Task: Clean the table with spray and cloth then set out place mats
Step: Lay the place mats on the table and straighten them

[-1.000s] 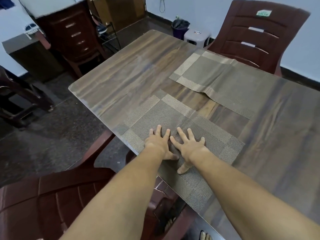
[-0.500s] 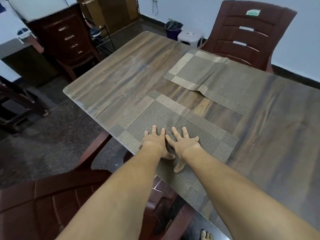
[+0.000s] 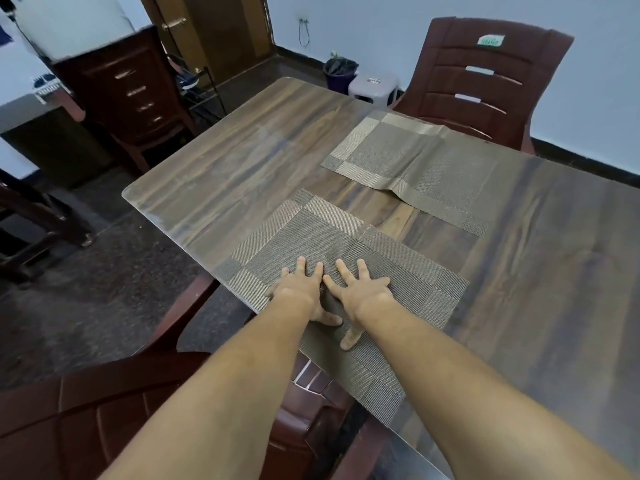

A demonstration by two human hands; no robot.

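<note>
Forearms [image 3: 242, 393] cover part of the near place mat [image 3: 408, 271], at the counter's [image 3: 225, 174] near edge. Left hand [image 3: 301, 291] and right hand [image 3: 365, 292] press flat on it, fingers spread, side by side.

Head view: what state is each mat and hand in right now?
Near place mat: on the table, pressed under both hands.
Far place mat: on the table, front edge buckled up.
Left hand: open, fingers spread, flat on near place mat.
Right hand: open, fingers spread, flat on near place mat.
</note>
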